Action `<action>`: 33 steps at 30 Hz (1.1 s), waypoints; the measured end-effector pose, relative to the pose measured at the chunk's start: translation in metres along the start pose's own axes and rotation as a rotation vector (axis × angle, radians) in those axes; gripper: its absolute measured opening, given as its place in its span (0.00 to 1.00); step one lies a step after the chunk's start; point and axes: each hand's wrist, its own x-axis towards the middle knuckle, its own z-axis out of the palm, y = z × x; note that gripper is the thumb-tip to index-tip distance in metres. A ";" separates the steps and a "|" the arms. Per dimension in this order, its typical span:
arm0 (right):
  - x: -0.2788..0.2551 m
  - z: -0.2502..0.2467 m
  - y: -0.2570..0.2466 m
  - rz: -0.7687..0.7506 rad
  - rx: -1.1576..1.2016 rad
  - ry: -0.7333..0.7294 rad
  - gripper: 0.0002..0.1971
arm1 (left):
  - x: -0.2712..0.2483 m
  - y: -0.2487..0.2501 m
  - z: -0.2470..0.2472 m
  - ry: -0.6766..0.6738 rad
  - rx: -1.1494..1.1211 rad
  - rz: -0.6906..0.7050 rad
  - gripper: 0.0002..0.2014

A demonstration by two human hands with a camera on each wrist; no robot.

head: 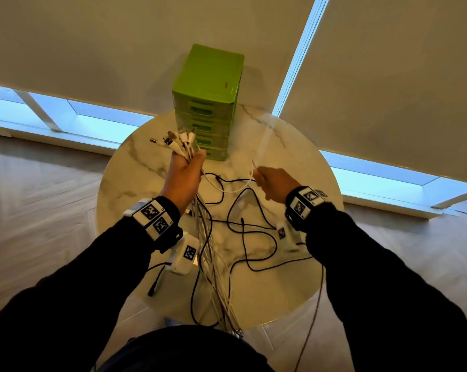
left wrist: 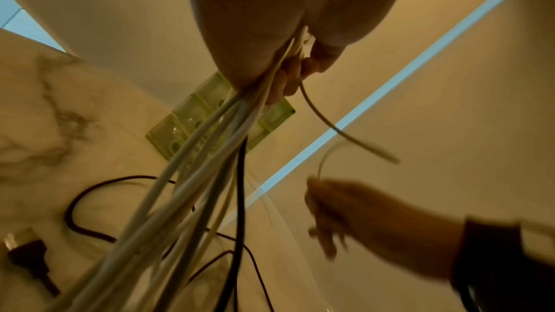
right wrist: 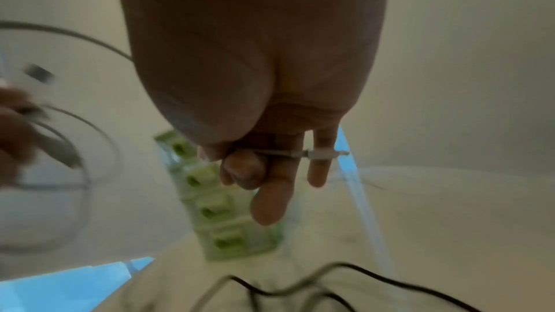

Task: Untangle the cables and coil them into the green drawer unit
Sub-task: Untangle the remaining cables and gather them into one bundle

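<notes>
My left hand (head: 188,167) grips a bundle of white cables (head: 184,143), raised above the round marble table (head: 135,162); the plug ends fan out above the fist and the cords (left wrist: 192,174) hang down past the near edge. My right hand (head: 265,178) pinches the end of a thin white cable (right wrist: 318,154) between thumb and fingers, its cord (head: 221,187) looping back toward the left hand. The green drawer unit (head: 208,103) stands at the table's far edge, drawers shut. Black cables (head: 243,224) lie tangled on the table between my arms.
A black plug (head: 153,289) hangs at the table's near left edge. Another black plug (left wrist: 27,258) lies on the table in the left wrist view. Beige roller blinds (head: 119,49) and a window sill run behind the table. Wooden floor surrounds it.
</notes>
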 end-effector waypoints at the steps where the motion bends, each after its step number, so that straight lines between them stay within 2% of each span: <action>1: 0.004 -0.006 -0.018 -0.045 0.061 0.013 0.17 | -0.004 -0.002 0.005 -0.023 0.022 0.001 0.22; 2: 0.005 -0.011 -0.034 -0.085 0.118 0.016 0.15 | -0.008 -0.001 0.010 -0.049 0.032 0.004 0.19; 5: -0.005 -0.011 -0.059 -0.175 0.317 0.012 0.09 | -0.018 0.006 0.026 -0.106 -0.062 -0.017 0.04; 6: -0.012 -0.009 -0.058 -0.183 0.398 0.019 0.07 | -0.021 0.009 0.032 -0.122 -0.104 -0.029 0.04; 8: -0.024 -0.002 -0.041 -0.126 0.523 0.055 0.08 | -0.026 0.016 0.045 -0.173 -0.182 -0.048 0.04; 9: -0.030 0.001 -0.027 -0.073 0.549 0.070 0.11 | -0.028 0.018 0.051 -0.193 -0.214 -0.061 0.04; 11: -0.045 0.011 0.012 0.021 0.537 0.052 0.14 | -0.033 0.021 0.066 -0.235 -0.266 -0.086 0.05; 13: -0.071 0.023 0.050 0.063 0.508 0.018 0.12 | -0.039 0.021 0.084 -0.284 -0.293 -0.110 0.10; 17: -0.135 0.026 0.088 0.072 0.654 0.103 0.20 | -0.057 0.016 0.126 -0.388 -0.289 -0.166 0.11; 21: -0.189 0.008 0.089 0.114 0.906 0.175 0.43 | -0.085 0.005 0.166 -0.455 -0.198 -0.209 0.08; 22: -0.202 0.007 0.093 0.145 0.904 0.196 0.43 | -0.095 0.003 0.177 -0.490 -0.174 -0.210 0.08; 23: -0.207 0.008 0.099 0.203 0.860 0.211 0.39 | -0.103 0.001 0.184 -0.516 -0.159 -0.203 0.08; 24: -0.213 0.011 0.106 0.282 0.776 0.240 0.31 | -0.110 -0.001 0.191 -0.551 -0.144 -0.191 0.08; 26: -0.230 0.022 0.127 0.394 0.475 0.401 0.18 | -0.123 -0.006 0.203 -0.628 -0.102 -0.158 0.09; 28: -0.249 0.035 0.145 0.343 0.243 0.570 0.15 | -0.135 -0.013 0.213 -0.698 -0.074 -0.143 0.09; 29: -0.257 0.039 0.148 0.289 0.210 0.561 0.17 | -0.141 -0.016 0.218 -0.724 -0.058 -0.142 0.09; 31: -0.268 0.041 0.136 0.189 0.206 0.382 0.21 | -0.152 -0.024 0.226 -0.763 -0.011 -0.151 0.04; 32: -0.272 0.041 0.125 0.163 0.208 0.278 0.23 | -0.159 -0.027 0.230 -0.779 0.020 -0.153 0.04; 33: -0.273 0.043 0.115 0.153 0.201 0.219 0.24 | -0.164 -0.030 0.233 -0.789 0.048 -0.151 0.11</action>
